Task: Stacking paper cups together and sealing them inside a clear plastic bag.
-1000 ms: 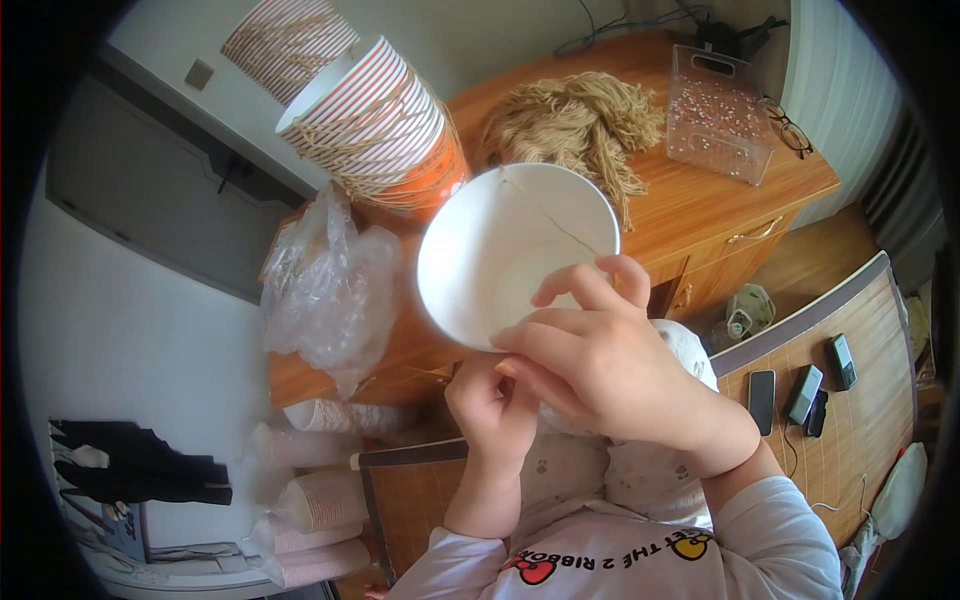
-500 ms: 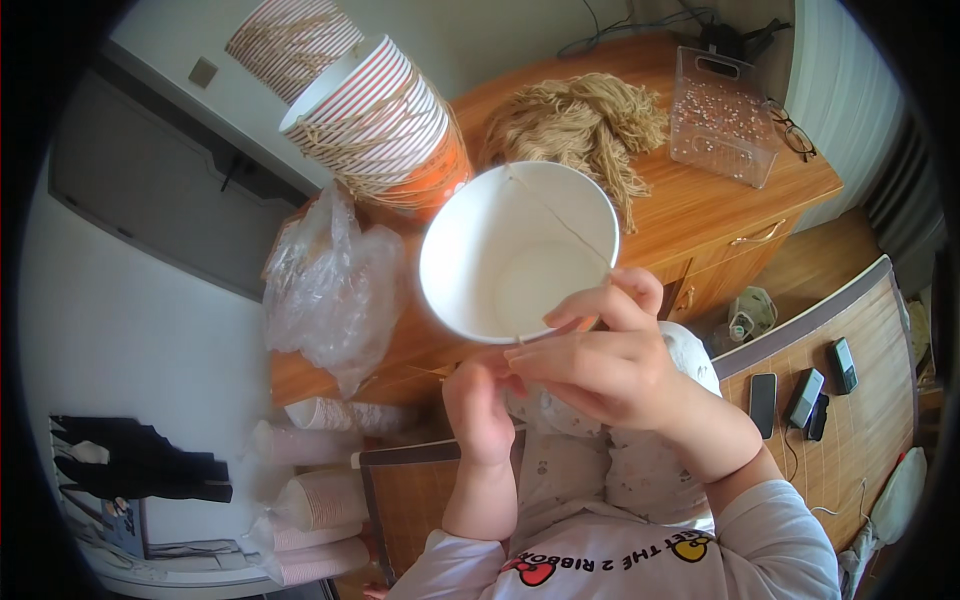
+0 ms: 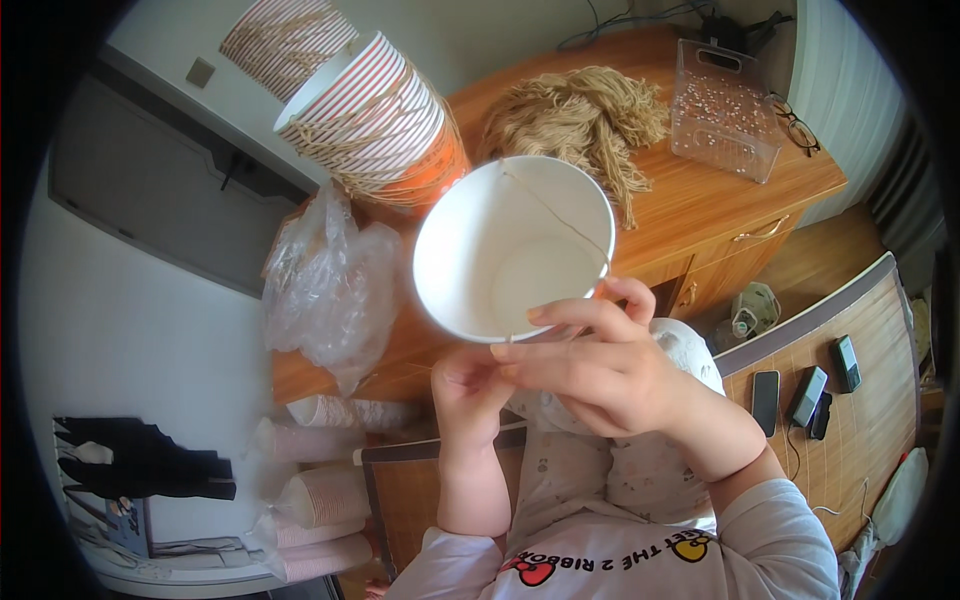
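A white paper bucket [image 3: 465, 250] is tilted with its mouth toward me, over the front of the wooden desk. Twine [image 3: 555, 212] runs slackly across the mouth, from the far rim to the right side. At the near rim, my right hand [image 3: 615, 370] is closed, thumb and fingertips pinching the twine's end by a small hole or knot. My left hand [image 3: 468, 390] is under the near rim, its fingers bent in beside the right fingertips. What the left fingers hold is hidden behind the rim and the right hand.
Stacked paper buckets [image 3: 400, 140] with twine handles stand at the back left. Beside them lie a clear plastic bag [image 3: 335, 290] and a bundle of twine [image 3: 575, 115]. A clear bin [image 3: 725, 110] and eyeglasses [image 3: 797, 128] sit at right. More bucket stacks [image 3: 325, 500] lie lower left.
The bucket and both hands have shifted slightly left in view. My left fingers have curled in a little more, while the right hand keeps its pinch at the near rim.
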`<move>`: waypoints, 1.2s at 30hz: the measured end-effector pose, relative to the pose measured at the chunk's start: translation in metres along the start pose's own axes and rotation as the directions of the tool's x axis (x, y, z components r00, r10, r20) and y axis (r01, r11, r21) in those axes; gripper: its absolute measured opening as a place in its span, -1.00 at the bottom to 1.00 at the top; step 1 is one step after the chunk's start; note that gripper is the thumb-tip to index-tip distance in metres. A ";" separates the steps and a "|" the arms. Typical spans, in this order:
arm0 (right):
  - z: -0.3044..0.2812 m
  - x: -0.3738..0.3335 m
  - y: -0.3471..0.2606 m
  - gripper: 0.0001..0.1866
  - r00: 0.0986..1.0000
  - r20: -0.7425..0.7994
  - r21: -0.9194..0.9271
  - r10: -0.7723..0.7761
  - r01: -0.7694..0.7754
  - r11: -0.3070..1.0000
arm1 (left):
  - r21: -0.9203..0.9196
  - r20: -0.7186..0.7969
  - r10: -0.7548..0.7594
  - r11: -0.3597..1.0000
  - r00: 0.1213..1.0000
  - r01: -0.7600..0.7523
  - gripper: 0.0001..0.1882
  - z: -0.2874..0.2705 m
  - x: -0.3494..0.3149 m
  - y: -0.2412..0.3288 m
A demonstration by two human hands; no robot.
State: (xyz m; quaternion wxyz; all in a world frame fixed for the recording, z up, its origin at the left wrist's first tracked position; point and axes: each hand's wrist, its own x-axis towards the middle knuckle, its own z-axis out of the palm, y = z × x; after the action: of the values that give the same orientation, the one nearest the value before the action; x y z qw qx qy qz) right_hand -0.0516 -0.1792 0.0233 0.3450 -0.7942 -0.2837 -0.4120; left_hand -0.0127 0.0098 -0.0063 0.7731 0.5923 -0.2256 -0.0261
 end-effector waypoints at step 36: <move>0.002 -0.002 -0.010 -0.87 0.977 0.107 -0.059 0.182 -0.177 0.982 | 0.121 -0.213 0.082 0.991 0.974 -0.057 -0.90 0.020 0.001 0.004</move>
State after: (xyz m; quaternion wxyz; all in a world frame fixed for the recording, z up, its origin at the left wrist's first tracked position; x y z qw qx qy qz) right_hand -0.0593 -0.1722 0.0236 0.3448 -0.8467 -0.2196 -0.3406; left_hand -0.0200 -0.0074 0.0018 0.7584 0.6265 -0.1613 0.0791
